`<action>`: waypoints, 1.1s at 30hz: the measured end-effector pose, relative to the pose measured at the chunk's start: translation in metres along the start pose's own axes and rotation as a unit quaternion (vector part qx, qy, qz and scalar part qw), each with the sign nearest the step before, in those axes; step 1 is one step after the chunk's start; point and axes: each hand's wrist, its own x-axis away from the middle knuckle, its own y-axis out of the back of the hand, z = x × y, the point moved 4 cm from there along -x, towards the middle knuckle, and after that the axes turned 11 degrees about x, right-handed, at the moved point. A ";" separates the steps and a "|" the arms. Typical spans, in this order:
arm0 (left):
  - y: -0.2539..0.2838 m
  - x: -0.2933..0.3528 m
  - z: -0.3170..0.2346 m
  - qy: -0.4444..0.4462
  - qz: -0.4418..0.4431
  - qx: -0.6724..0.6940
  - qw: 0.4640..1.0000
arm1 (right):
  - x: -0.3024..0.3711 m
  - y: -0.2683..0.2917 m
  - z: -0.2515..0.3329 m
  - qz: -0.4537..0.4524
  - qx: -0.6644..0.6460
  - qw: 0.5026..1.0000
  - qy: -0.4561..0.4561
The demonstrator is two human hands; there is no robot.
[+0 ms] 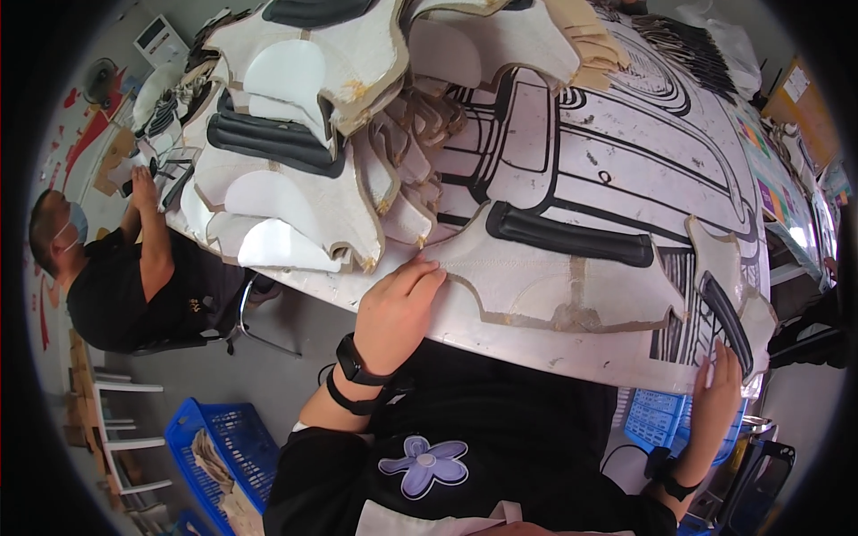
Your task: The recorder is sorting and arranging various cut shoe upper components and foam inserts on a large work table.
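Note:
An off-white fabric panel [536,284] with curved cut-outs and a black padded strip [572,234] along its far side lies flat near the table's front edge. My left hand [399,308] has its fingers together at the panel's left tip; the thumb is hidden. At the table's right corner my right hand [718,390] has its fingers stretched out. They rest beside a second off-white piece [715,250], which carries its own black strip [727,323]. Whether the fingertips touch that piece I cannot tell.
Stacks of similar panels [295,201] rise at the left of the table [500,350], with black-line drawings on its surface. A seated person [125,277] works at the far left. Blue baskets [223,456] stand on the floor at left and right [657,415].

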 end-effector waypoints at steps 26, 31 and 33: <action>0.200 0.138 0.348 0.424 -0.403 0.048 0.809 | 0.009 -0.052 0.034 -0.170 -0.518 0.833 0.094; 0.184 0.105 0.384 0.501 -0.120 -0.261 0.817 | 0.012 -0.047 0.035 -0.165 -0.514 0.838 0.076; 0.202 0.134 0.440 0.555 -0.207 -0.016 0.806 | 0.010 -0.047 0.035 -0.158 -0.508 0.844 0.065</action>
